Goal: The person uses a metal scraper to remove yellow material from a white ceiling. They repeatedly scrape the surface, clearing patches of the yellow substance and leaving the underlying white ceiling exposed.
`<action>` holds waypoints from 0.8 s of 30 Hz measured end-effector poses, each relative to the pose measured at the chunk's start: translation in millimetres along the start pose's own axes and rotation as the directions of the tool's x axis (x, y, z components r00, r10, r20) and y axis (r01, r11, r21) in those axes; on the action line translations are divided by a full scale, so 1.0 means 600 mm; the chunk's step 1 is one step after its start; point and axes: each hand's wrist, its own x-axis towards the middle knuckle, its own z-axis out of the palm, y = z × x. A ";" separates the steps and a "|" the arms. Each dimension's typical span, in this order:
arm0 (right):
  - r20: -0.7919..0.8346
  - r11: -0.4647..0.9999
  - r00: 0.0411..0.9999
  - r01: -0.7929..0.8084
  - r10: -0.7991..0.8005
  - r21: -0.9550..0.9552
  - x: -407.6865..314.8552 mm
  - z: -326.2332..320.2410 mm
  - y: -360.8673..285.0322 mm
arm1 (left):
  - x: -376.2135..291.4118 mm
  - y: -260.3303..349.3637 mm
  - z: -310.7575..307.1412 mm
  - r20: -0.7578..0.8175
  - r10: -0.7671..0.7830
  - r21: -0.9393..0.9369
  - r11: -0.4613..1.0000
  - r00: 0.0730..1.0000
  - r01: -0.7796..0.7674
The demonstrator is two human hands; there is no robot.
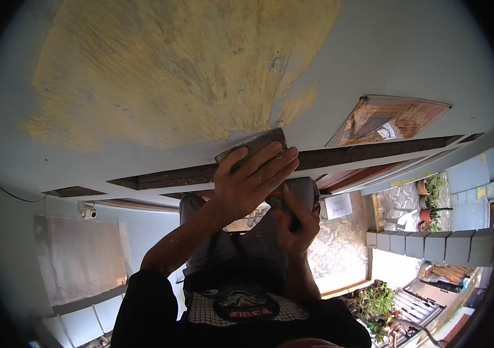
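Observation:
My left hand [251,178] presses its fingers flat on a dark rectangular plate or blade [253,145], whose far edge meets the pale wall just below a patch of yellow filler [177,74]. The patch is streaky, with grey showing through. My right hand [297,222] is lower and to the right, close to my left wrist, with its fingers closed round a dark-handled tool that has a wide grey flat part [303,191], possibly a scraper. My hand hides part of that tool. Small pale specks dot my left forearm.
A printed sheet under clear cover [392,122] is fixed to the wall at right. Dark slot-like recesses [177,176] run below the patch. A cable [7,193] and a white camera [86,210] are at left; potted plants [373,304] and a tile-topped ledge [429,248] at right.

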 end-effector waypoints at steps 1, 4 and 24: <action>-0.011 1.000 1.000 0.003 -0.003 0.019 0.008 0.002 -0.008 | 0.002 0.003 -0.001 -0.005 -0.012 -0.006 1.000 1.000 0.012; 0.029 0.997 0.997 -0.075 0.075 0.017 0.009 -0.001 -0.013 | 0.008 -0.007 -0.002 0.031 -0.019 -0.010 1.000 0.999 0.019; -0.032 0.992 0.994 0.110 -0.108 0.059 0.015 0.014 0.004 | -0.005 -0.009 0.002 0.017 -0.026 0.031 0.999 1.000 0.025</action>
